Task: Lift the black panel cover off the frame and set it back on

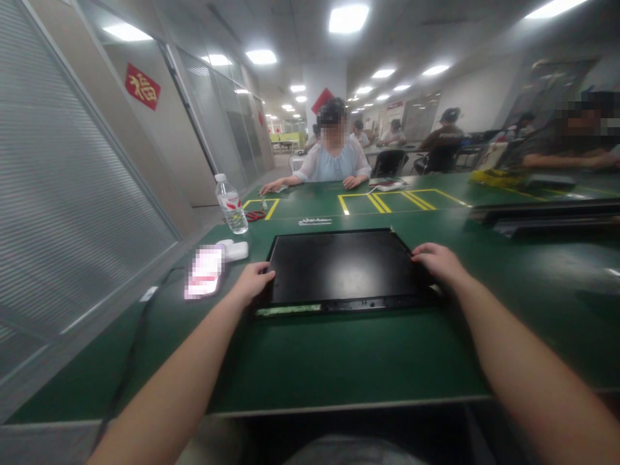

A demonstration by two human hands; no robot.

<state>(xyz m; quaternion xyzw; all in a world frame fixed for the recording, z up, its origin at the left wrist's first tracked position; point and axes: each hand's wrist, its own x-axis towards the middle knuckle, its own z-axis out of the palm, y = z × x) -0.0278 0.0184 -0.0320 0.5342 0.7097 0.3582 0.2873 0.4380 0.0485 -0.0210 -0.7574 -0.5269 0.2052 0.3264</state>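
Left hand (252,283) and right hand (440,263) are grasping a black panel (339,266); beyond the left, a bottle (231,204) is holding clear liquid (239,223)

A flat, rectangular, black-framed screen panel (334,266) is facing upward, its dark surface reflecting a pale patch of light, on or just above the smooth green tabletop (349,368). A thin pale-green strip (289,310) is showing along its near edge's left half.

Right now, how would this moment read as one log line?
left hand: holding screen, left edge | right hand: holding screen, right edge | screen: dark | table: green | nearby: bottle
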